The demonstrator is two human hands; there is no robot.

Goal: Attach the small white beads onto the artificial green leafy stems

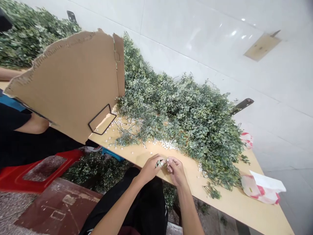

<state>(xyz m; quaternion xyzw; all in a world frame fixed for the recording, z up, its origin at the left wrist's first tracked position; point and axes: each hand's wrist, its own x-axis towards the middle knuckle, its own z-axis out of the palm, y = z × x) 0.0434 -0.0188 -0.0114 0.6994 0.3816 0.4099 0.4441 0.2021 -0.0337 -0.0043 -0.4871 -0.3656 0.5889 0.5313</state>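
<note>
At the front edge of the table (244,202), my two hands meet close together. My left hand (151,168) is closed round a small green leafy sprig (159,162), whose leaves poke out between the fingers. Right beside it, my right hand (176,170) is closed in a pinch, thumb against fingers; a small whitish bit shows at the fingertips, too small to name surely. Small white beads (168,144) lie scattered just beyond the hands. Behind them rises a big heap of artificial leaf sprigs (195,111), and one loose sprig (212,192) lies to the right.
A tall cardboard sheet (75,78) stands on the left, by a black wire stand (102,120). Past it sits another person, partly hidden, near a red stool (53,169). A red and white plastic bag (261,187) lies on the right. More greenery (97,169) is below the table.
</note>
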